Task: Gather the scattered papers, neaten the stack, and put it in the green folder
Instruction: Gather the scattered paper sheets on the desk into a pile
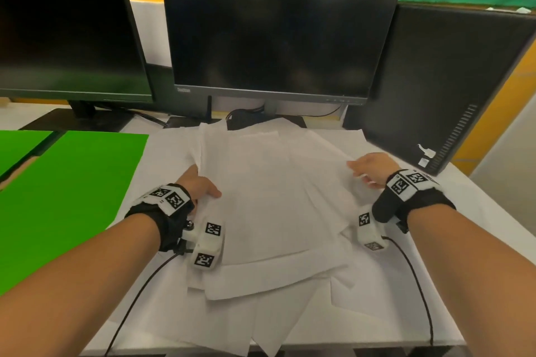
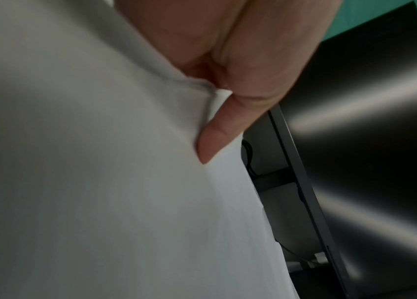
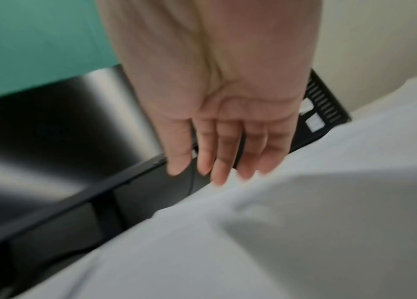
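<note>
Papers [image 1: 269, 206] lie between left grip [image 1: 200, 182] and right grip [image 1: 369, 168].

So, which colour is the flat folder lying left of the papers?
Bright green flat folder; the head view shows it best.
</note>
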A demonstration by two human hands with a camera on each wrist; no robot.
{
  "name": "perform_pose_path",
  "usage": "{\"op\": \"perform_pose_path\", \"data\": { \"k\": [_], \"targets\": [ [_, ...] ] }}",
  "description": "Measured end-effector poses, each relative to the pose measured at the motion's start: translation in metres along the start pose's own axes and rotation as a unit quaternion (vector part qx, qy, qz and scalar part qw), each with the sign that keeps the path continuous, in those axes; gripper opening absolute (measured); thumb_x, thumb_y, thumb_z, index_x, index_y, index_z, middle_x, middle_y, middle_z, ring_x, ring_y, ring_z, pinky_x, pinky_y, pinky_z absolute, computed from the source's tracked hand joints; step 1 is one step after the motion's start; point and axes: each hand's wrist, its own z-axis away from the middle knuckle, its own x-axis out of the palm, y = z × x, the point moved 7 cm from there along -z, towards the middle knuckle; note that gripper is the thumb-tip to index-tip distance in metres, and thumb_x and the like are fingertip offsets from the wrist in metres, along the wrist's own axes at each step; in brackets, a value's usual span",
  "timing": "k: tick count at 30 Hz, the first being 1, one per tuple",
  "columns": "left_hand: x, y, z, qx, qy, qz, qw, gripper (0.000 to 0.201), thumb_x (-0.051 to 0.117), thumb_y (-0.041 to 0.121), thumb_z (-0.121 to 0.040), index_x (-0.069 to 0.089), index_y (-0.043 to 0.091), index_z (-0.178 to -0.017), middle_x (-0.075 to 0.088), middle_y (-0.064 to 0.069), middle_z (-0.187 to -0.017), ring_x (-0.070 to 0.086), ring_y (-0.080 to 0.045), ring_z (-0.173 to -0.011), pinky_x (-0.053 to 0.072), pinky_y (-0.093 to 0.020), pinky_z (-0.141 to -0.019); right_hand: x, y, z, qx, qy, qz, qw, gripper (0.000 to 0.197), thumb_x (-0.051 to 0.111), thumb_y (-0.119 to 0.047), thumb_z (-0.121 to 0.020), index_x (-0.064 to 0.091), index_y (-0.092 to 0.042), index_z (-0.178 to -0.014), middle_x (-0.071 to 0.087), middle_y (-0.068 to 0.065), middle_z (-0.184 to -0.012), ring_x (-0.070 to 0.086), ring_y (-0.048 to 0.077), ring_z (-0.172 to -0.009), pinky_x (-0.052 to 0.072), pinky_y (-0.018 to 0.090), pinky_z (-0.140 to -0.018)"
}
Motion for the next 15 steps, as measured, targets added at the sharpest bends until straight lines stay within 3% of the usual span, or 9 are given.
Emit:
{"op": "perform_pose_path", "data": {
  "k": [1,3,5,8,10,13,15],
  "targets": [
    [-0.01,-0.002,-0.006,0.002,0.016,-0.014,1.0,0.077,0.071,-0.01,-0.062,0.044,0.011,-0.131,0.057,-0.019,-0.128,0.053,-0.047,-0.116,0.044,-0.061,-0.098,-0.015,0.01,-0.008,0.01,0.06,0.054,0.997,0.049,0.061,-0.031,-0.088,0.055,-0.001,-0.125,0.057,0.015,-0.128,0.054,0.031,-0.114,0.041,0.037,-0.101],
    [-0.024,-0.006,-0.014,-0.006,0.032,-0.044,0.998,0.078,0.077,0.0,-0.053,0.047,0.008,-0.125,0.059,-0.019,-0.124,0.055,-0.046,-0.113,0.045,-0.058,-0.098,-0.021,0.034,-0.017,0.049,0.074,0.131,0.987,0.068,0.067,-0.032,-0.083,0.04,-0.006,-0.139,0.042,0.014,-0.146,0.041,0.032,-0.133,0.032,0.038,-0.111],
    [-0.033,-0.019,-0.033,-0.022,0.039,-0.06,0.997,0.089,0.081,0.008,-0.04,0.05,0.003,-0.123,0.061,-0.02,-0.121,0.058,-0.045,-0.109,0.047,-0.057,-0.096,-0.009,0.055,-0.024,0.085,0.032,0.176,0.98,0.088,0.073,-0.04,-0.074,0.03,-0.007,-0.143,0.037,0.013,-0.149,0.038,0.031,-0.136,0.031,0.039,-0.112],
    [-0.029,-0.036,-0.063,-0.032,0.015,-0.056,0.998,0.11,0.083,0.016,-0.021,0.051,0.005,-0.125,0.063,-0.018,-0.121,0.06,-0.044,-0.108,0.048,-0.058,-0.095,-0.005,0.056,-0.024,0.097,0.024,0.179,0.979,0.092,0.079,-0.041,-0.067,0.035,-0.004,-0.139,0.045,0.015,-0.141,0.043,0.034,-0.13,0.036,0.039,-0.107],
    [-0.017,-0.027,-0.049,-0.022,0.004,-0.049,0.999,0.114,0.085,0.018,-0.023,0.048,0.006,-0.13,0.06,-0.017,-0.127,0.058,-0.043,-0.113,0.046,-0.058,-0.097,-0.004,0.047,-0.023,0.095,0.003,0.169,0.981,0.085,0.077,-0.037,-0.071,0.038,-0.002,-0.138,0.046,0.017,-0.141,0.043,0.035,-0.129,0.035,0.038,-0.107],
    [-0.006,-0.015,-0.03,-0.014,0.014,-0.027,0.999,0.105,0.086,0.013,-0.046,0.038,0.005,-0.139,0.054,-0.014,-0.135,0.053,-0.042,-0.12,0.042,-0.055,-0.103,0.0,0.036,-0.013,0.091,-0.057,0.155,0.982,0.077,0.068,-0.032,-0.082,0.032,-0.001,-0.142,0.036,0.015,-0.15,0.034,0.031,-0.138,0.025,0.036,-0.115],
    [-0.001,-0.012,-0.024,-0.02,0.0,0.006,1.0,0.108,0.09,0.015,-0.036,0.047,0.007,-0.134,0.06,-0.016,-0.129,0.058,-0.042,-0.115,0.044,-0.058,-0.099,-0.007,0.034,-0.009,0.083,-0.042,0.081,0.992,0.077,0.066,-0.028,-0.085,0.027,0.0,-0.145,0.03,0.014,-0.153,0.03,0.031,-0.14,0.023,0.037,-0.117]
  ]
}}
